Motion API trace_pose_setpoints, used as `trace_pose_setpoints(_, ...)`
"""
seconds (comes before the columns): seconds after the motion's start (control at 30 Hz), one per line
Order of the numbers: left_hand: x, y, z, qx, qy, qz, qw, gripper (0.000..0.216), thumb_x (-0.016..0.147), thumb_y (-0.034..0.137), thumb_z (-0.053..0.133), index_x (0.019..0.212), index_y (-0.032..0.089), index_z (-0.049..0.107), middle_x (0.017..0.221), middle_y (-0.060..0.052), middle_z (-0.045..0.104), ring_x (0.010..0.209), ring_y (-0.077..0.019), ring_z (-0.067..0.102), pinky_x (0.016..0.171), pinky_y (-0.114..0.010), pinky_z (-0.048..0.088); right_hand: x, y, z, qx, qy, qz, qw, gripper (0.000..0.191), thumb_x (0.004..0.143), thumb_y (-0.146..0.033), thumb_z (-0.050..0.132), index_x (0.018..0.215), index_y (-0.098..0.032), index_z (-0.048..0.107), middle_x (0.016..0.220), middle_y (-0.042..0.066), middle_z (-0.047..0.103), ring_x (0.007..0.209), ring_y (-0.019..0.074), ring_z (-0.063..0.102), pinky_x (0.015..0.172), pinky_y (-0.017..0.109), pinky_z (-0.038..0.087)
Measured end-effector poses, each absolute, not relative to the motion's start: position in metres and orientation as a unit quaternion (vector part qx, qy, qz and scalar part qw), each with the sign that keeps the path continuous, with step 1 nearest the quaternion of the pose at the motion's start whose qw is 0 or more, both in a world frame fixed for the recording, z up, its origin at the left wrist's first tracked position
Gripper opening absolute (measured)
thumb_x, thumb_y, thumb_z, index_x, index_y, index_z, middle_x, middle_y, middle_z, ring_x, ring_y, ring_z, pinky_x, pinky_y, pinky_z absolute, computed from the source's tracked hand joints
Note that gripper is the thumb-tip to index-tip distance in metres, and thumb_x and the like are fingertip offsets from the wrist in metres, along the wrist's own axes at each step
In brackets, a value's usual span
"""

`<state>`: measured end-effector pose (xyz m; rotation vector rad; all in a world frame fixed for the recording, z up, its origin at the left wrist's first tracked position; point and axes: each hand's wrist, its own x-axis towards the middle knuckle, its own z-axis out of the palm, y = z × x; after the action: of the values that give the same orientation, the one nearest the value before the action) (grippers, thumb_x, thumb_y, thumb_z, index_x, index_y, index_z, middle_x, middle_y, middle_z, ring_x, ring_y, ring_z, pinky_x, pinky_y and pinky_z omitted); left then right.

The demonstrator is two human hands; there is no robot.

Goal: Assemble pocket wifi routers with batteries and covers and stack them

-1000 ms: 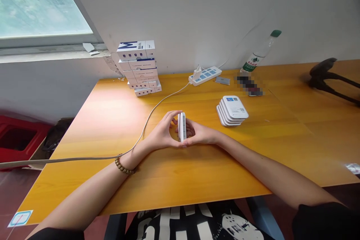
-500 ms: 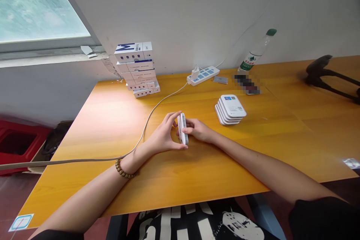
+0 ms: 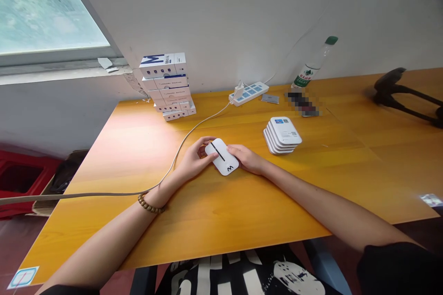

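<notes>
**Both hands grip a flat white device**

The left hand (image 3: 192, 160) and right hand (image 3: 248, 158), fingers half curled, pinch the white device (image 3: 222, 156) by opposite edges. It lies face up on the orange surface (image 3: 242, 212), showing a black slot and an M-shaped logo. Both forearms reach forward and converge, wrists low.

Table (image 3: 242, 212), contents:
- Centre: device (image 3: 222, 156) flat on top, betw. left hand (image 3: 194, 159) and right hand (image 3: 247, 159), both touching its edges.
- Right of device, slightly behind: stack of devices (image 3: 283, 134).
- Back left, by wall: pile of boxes (image 3: 166, 85).
- Back centre: power strip (image 3: 248, 93); its cable (image 3: 180, 150) runs fwd, passes left of device, goes off left edge.
- Back right, behind stack: bottle (image 3: 309, 71) leaning twd. wall.
- Front-left corner: sticker (image 3: 23, 276).
- Floor, left of table: crate (image 3: 20, 177).
</notes>
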<state>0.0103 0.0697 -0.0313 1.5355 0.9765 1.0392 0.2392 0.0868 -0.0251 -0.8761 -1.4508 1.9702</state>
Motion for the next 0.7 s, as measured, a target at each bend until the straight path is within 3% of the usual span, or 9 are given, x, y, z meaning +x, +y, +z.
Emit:
trace_pose_setpoints(0.1,0.0111,0.0723,-0.0292,0.598,0.413,0.456,0.513,0.051,0.092,0.047,0.079,0.130,0.017,0.064,0.116,-0.010,0.074,0.101,-0.0218,0.075,0.091,-0.035,0.062,0.2396,0.0874,-0.0251,-0.326,-0.581,0.698,0.264,0.049,0.083,-0.036,0.086,0.125,-0.019,0.067,0.114,0.008,0.078,0.107,0.0262,0.074,0.091,0.038,0.062)
trace_pose_setpoints(0.17,0.0115,0.0731,-0.0281,0.589,0.420,0.465,0.510,0.050,0.091,0.048,0.080,0.127,0.017,0.066,0.117,-0.011,0.076,0.105,-0.0233,0.075,0.093,-0.036,0.062,0.2394,0.0868,-0.0245,-0.324,-0.585,0.701,0.248,0.056,0.081,-0.030,0.087,0.130,-0.020,0.062,0.116,0.007,0.076,0.107,0.0253,0.074,0.088,0.038,0.065)
trace_pose_setpoints(0.37,0.0092,0.0745,-0.0272,0.581,0.419,0.458,0.527,0.052,0.089,0.049,0.081,0.126,0.015,0.068,0.122,-0.014,0.079,0.111,-0.0266,0.076,0.098,-0.039,0.062,0.2365,0.0831,-0.0224,-0.339,-0.566,0.711,0.245,0.056,0.078,-0.027,0.086,0.128,-0.020,0.060,0.106,0.006,0.073,0.093,0.0246,0.075,0.068,0.036,0.070)
trace_pose_setpoints(0.7,0.0075,0.0768,-0.0265,0.581,0.413,0.423,0.558,0.058,0.089,0.052,0.079,0.131,0.014,0.067,0.122,-0.014,0.079,0.111,-0.0284,0.076,0.097,-0.039,0.062,0.2363,0.0826,-0.0195,-0.336,-0.553,0.722,0.246,0.051,0.078,-0.028,0.086,0.122,-0.020,0.061,0.105,0.005,0.073,0.092,0.0251,0.075,0.069,0.037,0.069)
